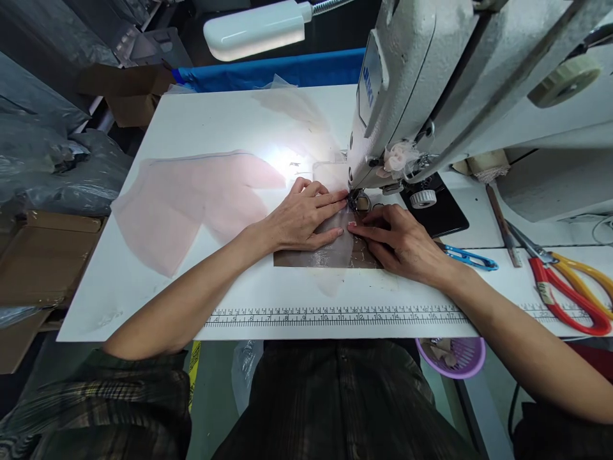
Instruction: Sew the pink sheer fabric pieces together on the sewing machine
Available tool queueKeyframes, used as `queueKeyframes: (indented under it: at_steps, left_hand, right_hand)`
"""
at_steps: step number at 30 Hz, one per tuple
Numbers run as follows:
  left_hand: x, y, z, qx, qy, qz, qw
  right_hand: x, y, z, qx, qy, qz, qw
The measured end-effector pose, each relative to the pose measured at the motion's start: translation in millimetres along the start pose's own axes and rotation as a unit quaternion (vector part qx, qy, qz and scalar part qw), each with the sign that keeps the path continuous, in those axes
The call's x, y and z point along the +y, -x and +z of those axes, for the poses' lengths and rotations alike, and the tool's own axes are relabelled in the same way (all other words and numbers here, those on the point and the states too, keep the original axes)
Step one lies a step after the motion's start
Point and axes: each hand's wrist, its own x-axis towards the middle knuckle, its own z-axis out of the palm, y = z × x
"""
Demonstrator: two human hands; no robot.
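My left hand (313,217) lies flat, fingers apart, on a piece of sheer pale fabric (330,252) beside the sewing machine's needle and presser foot (353,201). Its fingertips reach almost to the foot. Just right of it, my right hand (400,239) has its fingers bent and drawn together at the fabric's right edge, by a small whitish-red mark. Under the fabric is a brown, shiny plate (287,259) on the table. Sheer pink fabric pieces (191,198) are spread out to the left.
The sewing machine head (402,76) rises at right, with a lamp (256,30) behind. Right of my hand lie a black phone-like slab (440,211), blue thread snips (472,257) and red- and yellow-handled scissors (569,287). A printed ruler (306,317) runs along the front edge, above a purple basket (467,358).
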Motion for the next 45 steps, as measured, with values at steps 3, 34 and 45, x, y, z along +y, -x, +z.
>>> queueKeyframes:
  at_steps: [3, 34, 45]
  left_hand:
    - [0, 0, 1.2, -0.002, -0.001, -0.002, 1.0]
    - [5, 1, -1.4, -0.007, -0.031, -0.008, 0.999]
    - [-4, -2, -10.8, 0.047, -0.093, 0.044, 0.994]
  right_hand:
    - [-1, 0, -1, 0.0, -0.003, 0.002, 1.0]
    - [-1, 1, 2, 0.003, -0.004, 0.018, 1.0]
    - [-3, -2, -47, -0.061, -0.029, -0.008, 0.998]
